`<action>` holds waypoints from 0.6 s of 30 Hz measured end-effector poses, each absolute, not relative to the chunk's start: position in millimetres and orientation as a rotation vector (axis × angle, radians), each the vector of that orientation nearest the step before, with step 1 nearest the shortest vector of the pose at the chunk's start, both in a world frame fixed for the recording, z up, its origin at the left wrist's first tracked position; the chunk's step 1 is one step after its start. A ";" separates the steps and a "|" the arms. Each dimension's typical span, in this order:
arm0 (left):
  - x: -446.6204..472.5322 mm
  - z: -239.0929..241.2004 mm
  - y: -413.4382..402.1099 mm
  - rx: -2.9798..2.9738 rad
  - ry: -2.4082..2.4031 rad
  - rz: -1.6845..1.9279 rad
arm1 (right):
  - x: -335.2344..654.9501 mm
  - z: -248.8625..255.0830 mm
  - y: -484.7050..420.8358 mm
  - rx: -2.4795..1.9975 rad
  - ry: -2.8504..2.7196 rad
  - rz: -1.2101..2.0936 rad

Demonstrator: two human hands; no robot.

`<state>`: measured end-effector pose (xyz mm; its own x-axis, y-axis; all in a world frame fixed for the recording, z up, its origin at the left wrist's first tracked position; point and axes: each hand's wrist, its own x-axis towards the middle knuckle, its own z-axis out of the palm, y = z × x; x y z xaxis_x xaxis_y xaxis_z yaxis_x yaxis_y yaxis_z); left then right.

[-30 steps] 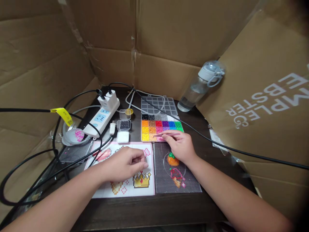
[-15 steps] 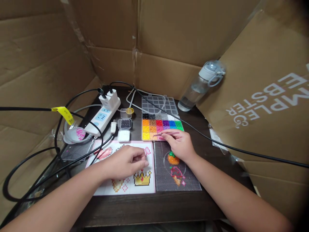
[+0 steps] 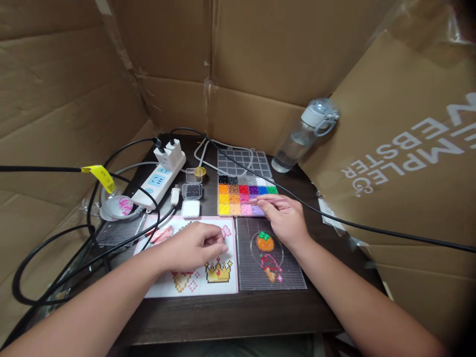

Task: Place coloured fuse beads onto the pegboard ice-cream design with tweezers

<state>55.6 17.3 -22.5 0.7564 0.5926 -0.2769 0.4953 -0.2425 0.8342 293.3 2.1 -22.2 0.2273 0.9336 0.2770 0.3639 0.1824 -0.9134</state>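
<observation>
My right hand point(image 3: 284, 220) pinches a pair of slim tweezers point(image 3: 270, 200), their tips pointing left over the pink and red compartments of a bead box point(image 3: 218, 208) full of coloured beads. Whether a bead sits between the tips is too small to tell. Below that hand lies a clear pegboard point(image 3: 247, 275), bearing an orange fruit figure point(image 3: 265, 242) with green leaves and an ice-cream cone figure point(image 3: 271, 267) in pink, red and tan beads. My left hand point(image 3: 210, 244) rests with curled fingers on a printed pattern sheet point(image 3: 230, 292), partly covering its pictures; a printed crown point(image 3: 218, 271) shows beside it.
Small boxes of black beads point(image 3: 192, 191) and white beads point(image 3: 191, 209) stand left of the bead box. A power strip point(image 3: 158, 181), looping black cables point(image 3: 334, 219) and a dish of pink beads point(image 3: 124, 205) are around. Behind right stands a water bottle point(image 3: 303, 134); cardboard walls point(image 3: 260, 59) surround the table.
The tweezers in my right hand have shifted slightly right and away from me, from the peach compartments toward the pink ones. My left hand has stayed on the sheet. The view has turned slightly.
</observation>
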 end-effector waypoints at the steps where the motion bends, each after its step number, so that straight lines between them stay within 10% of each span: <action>1: 55.5 -23.1 17.3 1.895 0.831 0.118 | 295.7 -20.7 -0.2 -1.369 -1.287 0.678; 18: 57.3 -26.6 17.6 1.963 0.810 0.155 | 353.0 -51.6 -131.1 -1.429 -1.093 0.873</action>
